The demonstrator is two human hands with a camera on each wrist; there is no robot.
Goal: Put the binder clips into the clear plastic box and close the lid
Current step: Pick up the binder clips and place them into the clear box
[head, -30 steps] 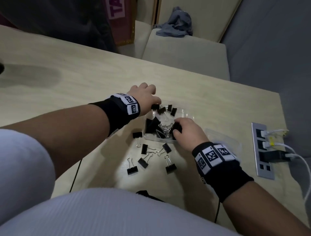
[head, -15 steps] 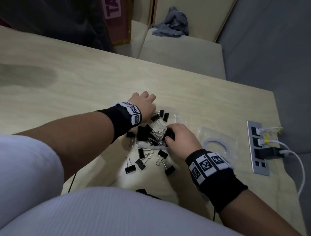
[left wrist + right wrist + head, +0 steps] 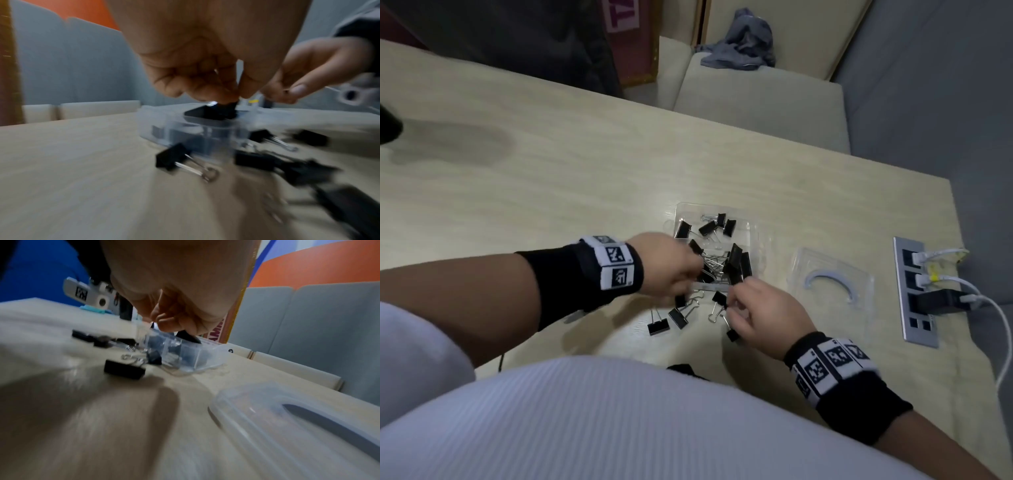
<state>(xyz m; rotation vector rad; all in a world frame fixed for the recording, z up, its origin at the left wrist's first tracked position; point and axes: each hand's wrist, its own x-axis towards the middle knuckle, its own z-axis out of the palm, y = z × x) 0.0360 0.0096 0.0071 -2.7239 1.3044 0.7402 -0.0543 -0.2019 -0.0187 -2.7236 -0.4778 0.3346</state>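
The clear plastic box point(image 3: 751, 228) sits mid-table and holds several black binder clips point(image 3: 736, 260). More loose clips point(image 3: 658, 327) lie on the table just in front of it. My left hand point(image 3: 697, 274) is at the box's near left corner; in the left wrist view its curled fingers point(image 3: 218, 92) pinch a black clip point(image 3: 213, 111) at rim height. My right hand point(image 3: 732, 301) hovers over the loose clips at the near right corner with fingers curled, seemingly pinching a clip's wire handle point(image 3: 286, 91). The clear lid point(image 3: 832, 277) lies flat to the right of the box.
A metal socket strip point(image 3: 914, 291) with white cables and a black plug is set into the table at the far right. A beige seat point(image 3: 756, 99) with grey cloth stands beyond the far edge. A black cable point(image 3: 681, 368) lies near my body.
Both hands have drawn back from inside the box toward me, to its near edge over the loose clips. The box's far half with its clips now shows uncovered.
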